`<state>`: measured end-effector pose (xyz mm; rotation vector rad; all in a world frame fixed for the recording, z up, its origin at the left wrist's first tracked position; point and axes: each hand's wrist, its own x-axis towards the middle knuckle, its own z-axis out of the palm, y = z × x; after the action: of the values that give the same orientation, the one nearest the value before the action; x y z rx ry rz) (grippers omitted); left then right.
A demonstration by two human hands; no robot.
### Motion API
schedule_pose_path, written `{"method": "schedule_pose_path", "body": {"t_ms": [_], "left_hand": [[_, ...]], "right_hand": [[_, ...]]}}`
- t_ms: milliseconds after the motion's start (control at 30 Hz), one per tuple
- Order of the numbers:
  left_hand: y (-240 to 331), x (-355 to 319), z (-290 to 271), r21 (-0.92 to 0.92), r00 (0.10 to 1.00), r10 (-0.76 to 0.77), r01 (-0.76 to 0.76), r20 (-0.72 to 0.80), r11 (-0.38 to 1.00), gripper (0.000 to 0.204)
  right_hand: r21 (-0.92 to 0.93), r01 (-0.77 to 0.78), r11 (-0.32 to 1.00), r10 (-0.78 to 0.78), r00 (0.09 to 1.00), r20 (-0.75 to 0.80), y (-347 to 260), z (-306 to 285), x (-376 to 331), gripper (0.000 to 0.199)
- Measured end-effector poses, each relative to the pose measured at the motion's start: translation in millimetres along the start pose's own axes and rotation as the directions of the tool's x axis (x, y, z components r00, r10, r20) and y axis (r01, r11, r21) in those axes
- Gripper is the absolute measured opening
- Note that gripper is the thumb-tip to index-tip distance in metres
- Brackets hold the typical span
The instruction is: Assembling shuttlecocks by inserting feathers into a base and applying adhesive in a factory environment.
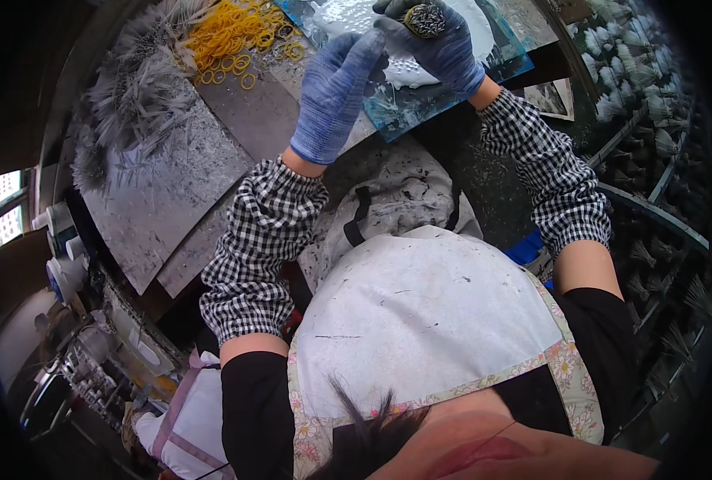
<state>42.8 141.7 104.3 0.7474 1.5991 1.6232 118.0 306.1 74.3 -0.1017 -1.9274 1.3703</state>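
Observation:
My right hand [450, 50], in a blue knit glove with dark fingertips, is closed around a round bundle of thin bristles [425, 22]. The bundle's dark, speckled end faces up, with a yellowish edge around it. My left hand [334, 96], gloved the same way, is beside it with fingers pressed together near the right fingertips; whatever is between them is too small to make out. Beneath both hands, thick white paste [408, 72] is spread on a blue-tinted glass plate [400, 118].
Yellow rubber bands [228, 40] are heaped at the far left on grey boards [172, 192]. Pale loose bristles [136, 112] pile up beside them. At right, a metal rack [652, 204] carries many bristle tufts. A stained cloth [404, 192] covers my lap.

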Motion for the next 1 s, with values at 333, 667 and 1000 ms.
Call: {"method": "schedule_pose_path", "body": {"t_ms": [333, 667, 1000], "left_hand": [[-18, -93, -45, -0.187, 0.971, -0.060, 0.016, -0.232, 0.982, 0.052], [-70, -112, -59, 0.524, 0.880, 0.222, 0.036, -0.421, 0.851, 0.044], [-72, -106, -52, 0.622, 0.837, 0.325, 0.023, -0.441, 0.783, 0.046]], "right_hand": [[-0.195, 0.616, 0.763, -0.537, 0.773, 0.339, -58, 55, -54, 0.056], [-0.058, 0.570, 0.820, -0.443, 0.695, 0.567, -75, 51, -93, 0.040], [-0.082, 0.564, 0.822, -0.379, 0.648, 0.661, -76, 65, -94, 0.049]]}}
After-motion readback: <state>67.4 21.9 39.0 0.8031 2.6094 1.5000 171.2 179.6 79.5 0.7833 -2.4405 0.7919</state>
